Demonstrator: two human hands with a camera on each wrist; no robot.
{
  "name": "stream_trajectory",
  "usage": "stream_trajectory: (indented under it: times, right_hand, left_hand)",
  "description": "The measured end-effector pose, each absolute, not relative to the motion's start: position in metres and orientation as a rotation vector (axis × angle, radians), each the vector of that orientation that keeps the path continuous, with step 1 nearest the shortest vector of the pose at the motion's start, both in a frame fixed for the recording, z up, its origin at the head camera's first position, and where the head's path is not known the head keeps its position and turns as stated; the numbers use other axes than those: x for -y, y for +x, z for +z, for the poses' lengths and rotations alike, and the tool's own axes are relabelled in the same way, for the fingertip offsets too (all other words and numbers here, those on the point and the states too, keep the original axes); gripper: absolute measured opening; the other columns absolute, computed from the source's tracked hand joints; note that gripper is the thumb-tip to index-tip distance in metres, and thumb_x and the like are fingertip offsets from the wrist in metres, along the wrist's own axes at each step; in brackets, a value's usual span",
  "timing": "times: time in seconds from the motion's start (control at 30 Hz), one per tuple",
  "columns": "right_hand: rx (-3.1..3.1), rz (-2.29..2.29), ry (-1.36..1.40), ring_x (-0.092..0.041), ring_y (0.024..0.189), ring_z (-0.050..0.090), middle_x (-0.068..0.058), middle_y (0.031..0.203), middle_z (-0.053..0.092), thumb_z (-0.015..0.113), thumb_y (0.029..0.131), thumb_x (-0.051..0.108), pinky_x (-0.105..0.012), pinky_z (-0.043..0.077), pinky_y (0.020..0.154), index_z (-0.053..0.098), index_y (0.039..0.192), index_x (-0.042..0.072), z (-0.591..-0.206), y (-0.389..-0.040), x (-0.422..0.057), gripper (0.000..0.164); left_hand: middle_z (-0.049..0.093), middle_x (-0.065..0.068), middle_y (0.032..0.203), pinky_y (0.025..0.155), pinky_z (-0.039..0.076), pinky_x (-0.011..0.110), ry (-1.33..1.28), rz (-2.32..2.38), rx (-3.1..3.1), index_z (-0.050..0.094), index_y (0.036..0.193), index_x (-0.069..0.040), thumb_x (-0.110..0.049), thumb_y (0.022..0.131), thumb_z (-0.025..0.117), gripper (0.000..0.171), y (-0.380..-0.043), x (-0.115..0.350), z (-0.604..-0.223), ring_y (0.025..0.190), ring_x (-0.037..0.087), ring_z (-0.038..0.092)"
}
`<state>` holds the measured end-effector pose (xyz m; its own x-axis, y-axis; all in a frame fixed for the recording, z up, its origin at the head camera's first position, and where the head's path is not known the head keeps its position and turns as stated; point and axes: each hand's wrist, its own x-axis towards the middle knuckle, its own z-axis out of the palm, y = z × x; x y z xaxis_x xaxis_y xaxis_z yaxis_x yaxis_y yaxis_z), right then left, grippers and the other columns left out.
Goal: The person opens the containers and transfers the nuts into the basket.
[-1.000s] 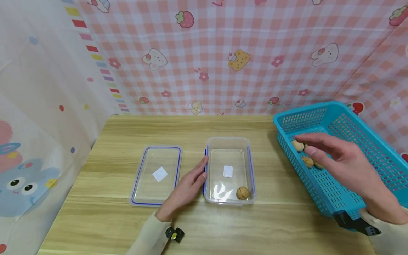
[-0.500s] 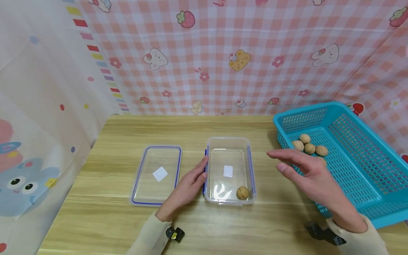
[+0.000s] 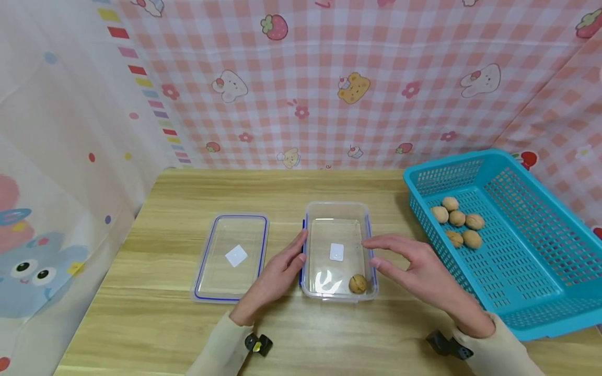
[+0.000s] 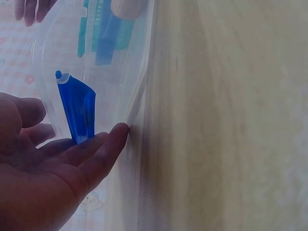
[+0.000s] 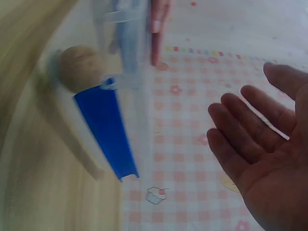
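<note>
A clear plastic food container [image 3: 336, 230] with blue side clips stands on the table, a single walnut [image 3: 358, 284] in its near right corner. My left hand [image 3: 277, 271] lies along its left side, fingers extended against the wall; the left wrist view shows those fingertips at a blue clip [image 4: 79, 108]. At the container's right side hovers my right hand [image 3: 414, 266], its thumb and fingers spread apart. Nothing lies in that palm in the right wrist view, where the walnut [image 5: 81, 67] shows through the wall beside another blue clip [image 5: 108, 130].
A clear lid [image 3: 230, 230] with a blue seal lies flat left of the container. On the right, a turquoise perforated basket [image 3: 522, 261] holds several walnuts [image 3: 472, 239] near its left wall. A pink checked cloth [image 3: 301, 83] hangs behind the wooden table [image 3: 141, 313].
My right hand has moved left, from over the basket to the container's right side, uncovering the walnuts in the basket. The left hand, container and lid have stayed put.
</note>
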<state>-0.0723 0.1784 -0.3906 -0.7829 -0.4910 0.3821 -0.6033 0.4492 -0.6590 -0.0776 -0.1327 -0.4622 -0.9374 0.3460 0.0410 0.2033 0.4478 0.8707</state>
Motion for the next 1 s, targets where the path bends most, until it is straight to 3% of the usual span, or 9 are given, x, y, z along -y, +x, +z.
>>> stream_trajectory:
  times: [0.3, 0.6, 1.0]
  right_hand:
    - [2.530, 1.026, 1.293, -0.022, 0.114, 0.070, 0.000, 0.123, 0.074, 0.083, 0.088, 0.010, -0.044, 0.061, 0.091, 0.074, 0.121, 0.010, -0.405, -0.086, -0.172, 0.035]
    - [2.677, 0.795, 1.457, -0.022, 0.113, 0.070, -0.005, 0.125, 0.073, 0.082, 0.091, 0.020, -0.044, 0.061, 0.091, 0.074, 0.123, 0.009, -0.409, -0.093, -0.160, 0.035]
    - [2.821, 0.568, 1.589, -0.022, 0.121, 0.066, -0.002, 0.129, 0.071, 0.077, 0.096, 0.027, -0.045, 0.056, 0.101, 0.072, 0.128, 0.011, -0.410, -0.099, -0.150, 0.037]
  left_hand:
    - [0.026, 0.008, 0.169, 0.126, 0.022, 0.044, 0.482, 1.496, -2.550, 0.030, 0.162, -0.011, -0.018, 0.113, 0.044, 0.052, -0.078, 0.132, -0.461, 0.155, 0.026, 0.025]
    - [0.026, 0.006, 0.169, 0.126, 0.023, 0.045, 0.467, 1.490, -2.557, 0.031, 0.163, -0.013, -0.020, 0.113, 0.044, 0.052, -0.078, 0.132, -0.462, 0.155, 0.023, 0.026]
    - [0.026, 0.005, 0.169, 0.126, 0.023, 0.045, 0.466, 1.488, -2.554, 0.031, 0.163, -0.014, -0.022, 0.113, 0.044, 0.052, -0.078, 0.133, -0.463, 0.155, 0.024, 0.026]
